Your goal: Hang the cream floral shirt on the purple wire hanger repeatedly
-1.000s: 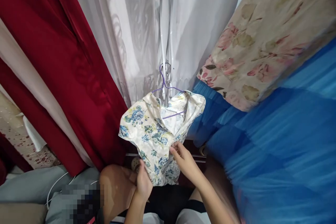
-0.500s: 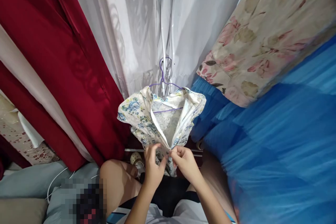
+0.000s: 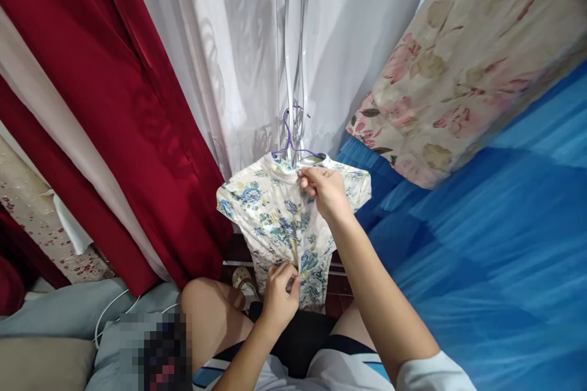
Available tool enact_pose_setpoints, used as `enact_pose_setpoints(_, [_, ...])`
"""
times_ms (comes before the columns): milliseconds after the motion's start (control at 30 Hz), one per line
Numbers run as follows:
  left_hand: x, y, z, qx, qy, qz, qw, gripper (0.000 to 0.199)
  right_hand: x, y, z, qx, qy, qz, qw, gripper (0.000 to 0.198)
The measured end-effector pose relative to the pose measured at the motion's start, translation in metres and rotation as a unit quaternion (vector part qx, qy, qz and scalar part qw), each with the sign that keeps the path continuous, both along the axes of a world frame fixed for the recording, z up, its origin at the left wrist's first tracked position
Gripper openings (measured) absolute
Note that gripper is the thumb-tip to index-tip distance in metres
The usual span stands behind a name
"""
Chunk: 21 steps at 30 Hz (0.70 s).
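Pinch the neckline of a short-sleeved floral blouse [image 3: 277, 214] between thumb and forefinger of the right hand [image 3: 326, 191], with the fingertips closed together on the cloth and the other fingers loosely curled. Grasp the front of the same blouse well below with the left hand [image 3: 280, 293], thumb and fingers brought together at the middle seam near the waist. Cannot make out the exact bit of cloth under the left fingertips.

Looking down in the head view, see the blouse hanging upright at the centre, front outward, with both front edges meeting in a vertical line between neckline and waist. Find a purple hanger [image 3: 290, 143] inside the shoulders, hook upward beside the white straps [image 3: 287, 55]. Cannot tell the exact support of the hook.

Face white drapes [image 3: 238, 43] behind the blouse. Note the dark red drape [image 3: 132, 110] to the left, and to the right the beige rose-print fabric [image 3: 422, 91] over layers of blue tulle [image 3: 458, 238]. Notice, low at left, a grey cushion [image 3: 55, 305] with a white cable [image 3: 106, 314] across it, and a tan clog [image 3: 241, 278] beside the bent knee [image 3: 208, 308].
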State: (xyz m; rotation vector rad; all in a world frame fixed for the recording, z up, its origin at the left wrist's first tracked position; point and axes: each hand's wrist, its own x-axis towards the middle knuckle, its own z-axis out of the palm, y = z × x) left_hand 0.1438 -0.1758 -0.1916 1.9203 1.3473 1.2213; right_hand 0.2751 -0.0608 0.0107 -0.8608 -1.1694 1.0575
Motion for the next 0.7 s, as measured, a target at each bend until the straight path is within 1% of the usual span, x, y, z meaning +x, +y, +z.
enact_pose_setpoints(67, [-0.006,0.005,0.004,-0.004,-0.015,-0.012,1.0,0.012,-0.002,0.001,0.004,0.002,-0.005,0.005,1.0,0.022])
enact_pose_setpoints(100, [-0.011,0.01,0.011,0.001,-0.032,-0.01,0.999,0.009,-0.003,-0.002,0.003,0.001,-0.012,0.011,1.0,0.022])
enact_pose_setpoints(133, [-0.015,0.016,0.021,0.014,-0.051,-0.002,0.999,0.005,-0.002,-0.005,-0.001,-0.001,-0.021,0.017,1.0,0.021])
enact_pose_setpoints(167, [-0.019,0.024,0.035,0.034,-0.07,0.01,0.997,0.01,-0.002,-0.009,-0.005,-0.001,-0.03,0.02,0.999,0.021])
enact_pose_setpoints(233, [-0.027,0.043,0.073,0.097,-0.096,0.04,0.99,0.028,-0.001,-0.017,-0.012,0.005,-0.053,0.021,0.998,0.021])
enact_pose_setpoints(300, [-0.03,0.065,0.116,0.176,-0.089,0.025,0.98,0.039,0.0,-0.022,-0.016,0.02,-0.074,0.017,0.997,0.021])
enact_pose_setpoints(367, [-0.029,0.087,0.155,0.238,-0.035,-0.005,0.971,0.036,0.0,-0.023,-0.015,0.039,-0.091,0.019,0.995,0.021])
enact_pose_setpoints(433, [-0.024,0.103,0.181,0.288,0.036,-0.013,0.957,0.024,-0.002,-0.022,-0.014,0.059,-0.112,0.021,0.992,0.022])
enact_pose_setpoints(500, [-0.019,0.111,0.196,0.329,0.076,-0.004,0.941,0.018,-0.005,-0.016,-0.017,0.086,-0.142,-0.008,0.986,0.022])
enact_pose_setpoints(567, [-0.018,0.114,0.204,0.359,0.065,0.016,0.931,0.017,-0.009,-0.007,-0.028,0.107,-0.187,-0.058,0.975,0.02])
enact_pose_setpoints(633, [-0.026,0.117,0.208,0.375,0.004,0.056,0.925,0.016,-0.011,0.001,-0.044,0.101,-0.241,-0.087,0.961,0.019])
enact_pose_setpoints(700, [-0.046,0.127,0.209,0.369,-0.098,0.117,0.917,0.017,-0.012,0.004,-0.062,0.074,-0.275,-0.074,0.956,0.019])
